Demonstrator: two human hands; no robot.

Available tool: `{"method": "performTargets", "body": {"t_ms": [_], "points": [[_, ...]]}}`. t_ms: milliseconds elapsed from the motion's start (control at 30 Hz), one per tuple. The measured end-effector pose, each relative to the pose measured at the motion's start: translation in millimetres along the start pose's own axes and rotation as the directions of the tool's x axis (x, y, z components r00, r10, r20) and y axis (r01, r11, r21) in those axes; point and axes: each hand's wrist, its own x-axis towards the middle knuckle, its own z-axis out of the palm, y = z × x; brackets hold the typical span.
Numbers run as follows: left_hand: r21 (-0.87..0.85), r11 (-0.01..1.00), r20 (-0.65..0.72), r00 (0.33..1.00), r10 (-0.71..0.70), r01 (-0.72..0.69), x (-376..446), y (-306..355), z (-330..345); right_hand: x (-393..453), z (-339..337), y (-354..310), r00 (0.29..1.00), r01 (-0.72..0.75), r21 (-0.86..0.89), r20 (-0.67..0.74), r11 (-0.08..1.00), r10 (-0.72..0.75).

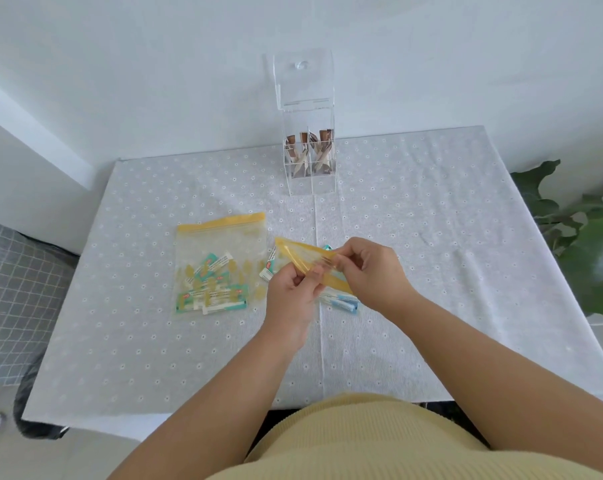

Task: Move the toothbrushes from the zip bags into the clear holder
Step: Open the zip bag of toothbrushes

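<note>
Left hand (293, 289): pinches the yellow zip edge of the second bag (310, 263).
Right hand (369, 268): pinches the same edge from the 3 o'clock side; together they seem to pull it open.
First bag (220, 261): flat at 9 o'clock of the hands, closed, packed toothbrushes inside.
Holder (308, 147): at 12 o'clock, lid up, some items already standing inside.
Progress: early, I think; both bags are full.

A table (431, 237) fills the middle, covered by a pale grey cloth (154, 341) dotted with small white flowers. A plain white wall (154, 64) rises behind it at twelve o'clock. At three o'clock stands a green leafy plant (591, 258). At nine o'clock lies grey fabric with a white grid (13, 292). Daylight is soft and even.
</note>
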Motion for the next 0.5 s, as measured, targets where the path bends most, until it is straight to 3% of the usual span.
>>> {"method": "performTargets", "body": {"t_ms": [167,267,333,400,467,500], "points": [[0.01,1.0,0.014,1.0,0.0,0.0,-1.0,-0.7,-2.1,2.3,-2.0,4.7,0.997,-0.072,0.066,0.045,0.995,0.069],[-0.089,0.995,0.001,0.999,-0.041,0.041,-2.7,-3.8,-3.5,4.3,-7.7,7.5,0.984,-0.179,0.396,0.084,0.9,0.159],[-0.092,0.994,-0.023,0.998,-0.06,0.058,-3.3,-3.7,-3.2,5.4,-10.4,9.1,0.98,-0.196,0.45,0.107,0.871,0.166],[0.008,0.997,-0.091,0.993,-0.077,0.078,-3.1,-3.2,-5.1,6.8,-10.7,10.2,0.976,-0.212,0.439,0.133,0.873,0.17],[0.313,0.949,-0.173,0.985,0.019,0.037,-1.3,-0.4,-10.9,11.4,-13.7,10.1,0.977,-0.21,0.333,0.102,0.919,0.187],[0.49,0.872,-0.179,0.978,0.11,-0.009,-0.8,3.1,-14.0,15.2,-17.0,9.7,0.981,-0.193,0.228,0.061,0.954,0.184]]}}
